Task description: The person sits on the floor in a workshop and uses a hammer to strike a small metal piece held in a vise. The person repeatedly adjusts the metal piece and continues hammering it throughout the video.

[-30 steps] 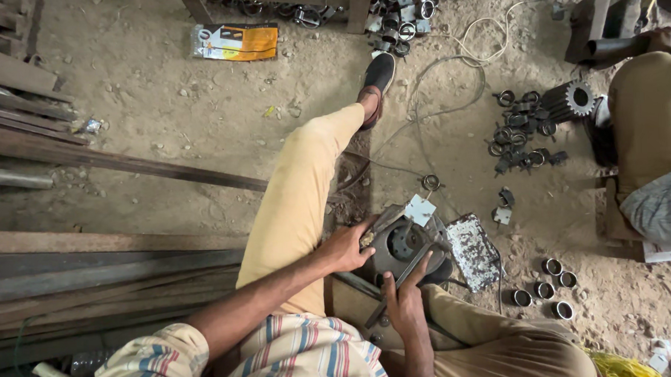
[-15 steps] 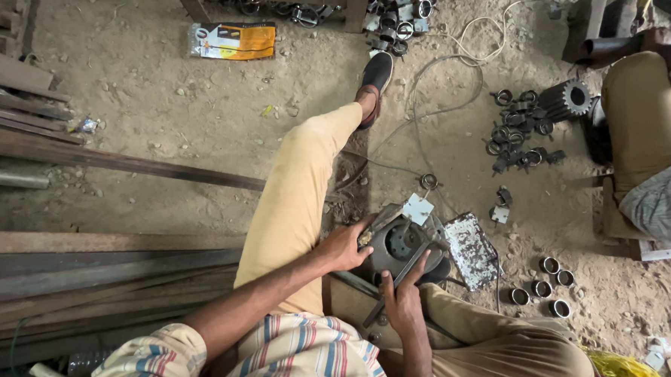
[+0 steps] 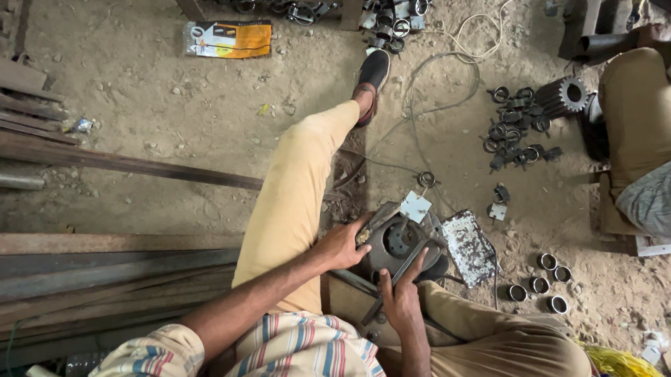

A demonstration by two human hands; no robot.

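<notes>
Seated worker on a dirt floor (image 3: 160, 136), seen from above. The dark round metal housing (image 3: 395, 243) lies on the floor between the worker's legs, just ahead of the lap. The left hand (image 3: 343, 245) presses on its rim at about 9 o'clock, fingers curled over the edge, steadying it. The right hand (image 3: 402, 299) lies at about 6 o'clock of the housing and is closed around the lower end of a flat metal bar (image 3: 399, 272), which slants across the housing's face toward 1 o'clock.

Compared with the views of one second and half a second ago, both hands keep the same holds; the bar and housing sit where they were, and only the camera has shifted slightly. The work on the housing thus appears to be in a held, steady phase, not a new step.

A speckled flat plate (image 3: 468, 247) lies just beside the housing at 3 o'clock; short metal rings (image 3: 539, 284) lie near it. A toothed gear (image 3: 565, 95) stands well apart at 1 o'clock, beside another seated person (image 3: 645, 115). Long steel bars (image 3: 90, 259) lie at 9 o'clock.
</notes>
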